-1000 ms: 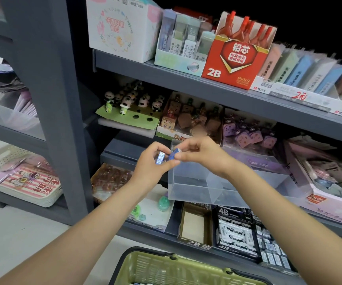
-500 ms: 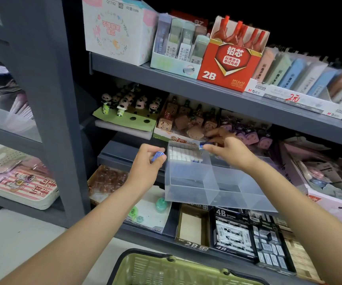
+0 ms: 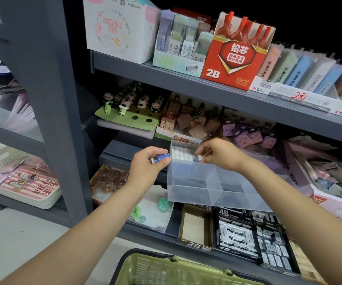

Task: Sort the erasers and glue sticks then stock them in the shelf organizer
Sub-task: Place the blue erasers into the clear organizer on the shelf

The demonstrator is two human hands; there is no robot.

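Stocking step in hand, judging by the row already laid. Right hand (image 3: 219,154) reaching over the rim of the clear plastic divided organizer bin (image 3: 194,188), fingers pinched narrow on a small white-ended blue-sleeved eraser (image 3: 198,158) at the near end of a packed row of small white erasers (image 3: 181,154) along the bin's far wall. Left hand (image 3: 147,167) just beside the bin's left wall, thumb and fingers curled round a second blue-sleeved eraser with a white end (image 3: 159,157), lying roughly level and outside the bin. Rest of the left compartment bare; right compartment apparently bare too, though partly hidden by the right forearm. No glue sticks plainly in sight. Olive-green plastic shopping basket (image 3: 166,268) below at the frame's bottom edge, contents not visible. Likely next: seating the right-hand eraser flush against the row without tipping its neighbours, then bringing the left-hand piece across the wall. Risk: a nudge toppling the upright row.
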